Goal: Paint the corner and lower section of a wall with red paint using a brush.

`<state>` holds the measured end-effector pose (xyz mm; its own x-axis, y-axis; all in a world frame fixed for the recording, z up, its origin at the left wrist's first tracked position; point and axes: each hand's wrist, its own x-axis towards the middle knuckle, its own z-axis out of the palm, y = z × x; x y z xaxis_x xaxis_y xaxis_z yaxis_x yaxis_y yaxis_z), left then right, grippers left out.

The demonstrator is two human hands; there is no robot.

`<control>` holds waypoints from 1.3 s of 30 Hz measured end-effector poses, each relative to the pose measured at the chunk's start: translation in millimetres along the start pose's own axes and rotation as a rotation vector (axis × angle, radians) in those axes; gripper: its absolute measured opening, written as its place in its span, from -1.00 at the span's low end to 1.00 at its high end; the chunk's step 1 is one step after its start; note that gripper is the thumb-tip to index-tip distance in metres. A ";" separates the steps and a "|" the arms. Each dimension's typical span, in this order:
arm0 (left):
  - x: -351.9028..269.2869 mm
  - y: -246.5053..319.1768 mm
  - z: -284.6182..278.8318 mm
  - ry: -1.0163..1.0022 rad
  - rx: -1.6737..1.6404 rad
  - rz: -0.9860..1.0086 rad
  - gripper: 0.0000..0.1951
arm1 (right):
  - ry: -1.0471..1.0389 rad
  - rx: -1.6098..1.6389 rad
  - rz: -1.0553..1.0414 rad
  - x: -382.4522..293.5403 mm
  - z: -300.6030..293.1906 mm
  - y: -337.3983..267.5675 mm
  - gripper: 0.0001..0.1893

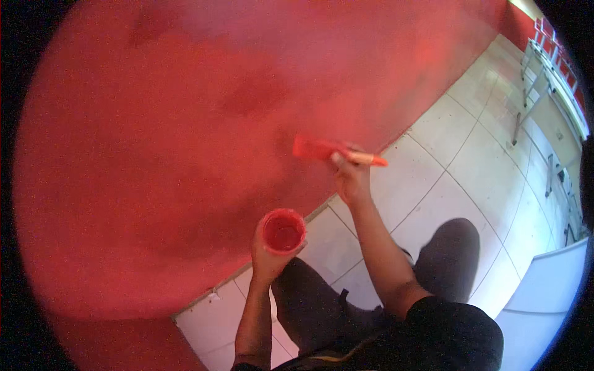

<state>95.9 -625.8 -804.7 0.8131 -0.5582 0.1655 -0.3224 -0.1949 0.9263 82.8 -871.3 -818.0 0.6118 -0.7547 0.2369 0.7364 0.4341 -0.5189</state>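
My left hand point(271, 259) holds a round cup of red paint point(284, 232) upright, its mouth facing up and its rim coated red. My right hand point(350, 174) grips a paintbrush point(359, 156) by its handle, which has a light part and an orange end. The brush's red head points left and looks blurred; it is over the red wall point(185, 153), but whether it touches the surface I cannot tell. The wall's red is uneven, with darker patches.
A floor of pale tiles point(445, 199) meets the wall along a slanting edge beneath my hands. Metal-legged furniture point(533, 97) stands at the far right. A pale flat panel point(543, 287) lies at the lower right. My bent legs are below my arms.
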 end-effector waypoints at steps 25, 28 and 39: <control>-38.2 -19.2 10.7 0.082 0.049 -0.207 -0.09 | -0.098 -0.693 -0.703 -20.7 -7.7 83.9 -0.96; -35.9 -16.7 6.2 0.102 0.047 -0.204 -0.08 | -0.229 -0.830 -0.733 -8.2 -19.9 55.2 -0.88; -17.2 -8.0 10.7 0.181 -0.010 -0.135 -0.10 | 0.424 -0.381 -0.861 160.1 -75.8 -41.1 -0.80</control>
<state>79.3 -623.2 -818.6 0.9225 -0.3736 0.0971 -0.2007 -0.2494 0.9474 128.5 -1047.3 -821.1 -0.2855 -0.8795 0.3807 0.6910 -0.4642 -0.5541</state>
